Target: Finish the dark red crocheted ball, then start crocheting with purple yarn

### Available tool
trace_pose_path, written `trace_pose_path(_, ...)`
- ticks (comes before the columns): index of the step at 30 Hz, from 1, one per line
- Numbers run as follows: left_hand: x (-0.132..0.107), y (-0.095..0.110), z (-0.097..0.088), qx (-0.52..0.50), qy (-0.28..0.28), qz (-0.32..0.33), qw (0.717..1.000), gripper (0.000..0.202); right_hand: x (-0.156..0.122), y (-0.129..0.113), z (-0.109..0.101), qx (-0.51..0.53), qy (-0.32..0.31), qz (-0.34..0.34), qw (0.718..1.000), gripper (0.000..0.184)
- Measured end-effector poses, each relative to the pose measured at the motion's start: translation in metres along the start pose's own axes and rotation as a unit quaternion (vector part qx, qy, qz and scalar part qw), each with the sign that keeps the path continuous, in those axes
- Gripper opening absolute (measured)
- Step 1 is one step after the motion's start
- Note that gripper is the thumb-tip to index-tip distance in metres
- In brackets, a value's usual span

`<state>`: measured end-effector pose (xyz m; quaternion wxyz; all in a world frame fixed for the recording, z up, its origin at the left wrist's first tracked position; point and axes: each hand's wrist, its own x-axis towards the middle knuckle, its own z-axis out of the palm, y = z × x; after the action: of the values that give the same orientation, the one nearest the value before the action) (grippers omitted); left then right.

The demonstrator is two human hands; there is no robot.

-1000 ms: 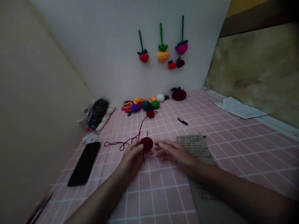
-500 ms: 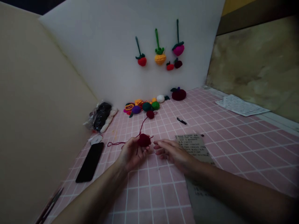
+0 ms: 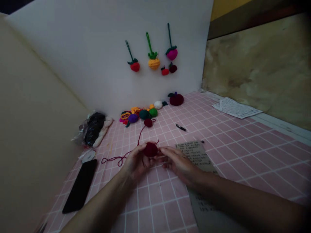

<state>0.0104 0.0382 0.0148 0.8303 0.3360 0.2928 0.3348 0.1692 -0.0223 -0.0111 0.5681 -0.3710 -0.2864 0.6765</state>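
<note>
In the middle of the head view my left hand [image 3: 136, 165] holds a small, rounded dark red crochet piece [image 3: 150, 149] between thumb and fingers. A short yarn end sticks up from its right side. My right hand [image 3: 178, 163] has its fingertips bunched at the right edge of the piece, close to the left fingers; whether something thin is between them is hidden. Dark red yarn [image 3: 113, 159] loops over the table left of my left hand. Another strand runs back to a small dark red ball of yarn [image 3: 148, 122].
A black phone [image 3: 80, 186] lies left. Handwritten cardboard [image 3: 201, 158] extends under my right forearm. A pen [image 3: 181, 127], paper sheets [image 3: 236, 107], bagged yarn [image 3: 93, 129] and several yarn balls [image 3: 144, 114] lie farther back. Crocheted fruits [image 3: 154, 63] hang on the white wall.
My right hand has moved left, its fingertips now meeting the crochet piece. The piece stays in my left hand. The whole view has shifted, with the background sliding left.
</note>
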Motion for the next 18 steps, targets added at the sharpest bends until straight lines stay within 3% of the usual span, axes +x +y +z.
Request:
trace_pose_path(8, 0.005, -0.005, 0.009, -0.007, 0.009, 0.023, 1.000, 0.022, 0.003, -0.001, -0.004, -0.026, 0.037, -0.057, 0.997, 0.021)
trace_pose_path(14, 0.005, -0.015, 0.019, -0.009, 0.019, 0.066, 0.998, 0.016, -0.002, -0.008, -0.003, -0.107, 0.017, -0.139, 0.984, 0.024)
trace_pose_path(18, 0.004, -0.019, 0.024, -0.012, 0.024, 0.068, 0.997, 0.019, -0.004, -0.012, 0.000, -0.162, 0.016, -0.142, 0.976, 0.029)
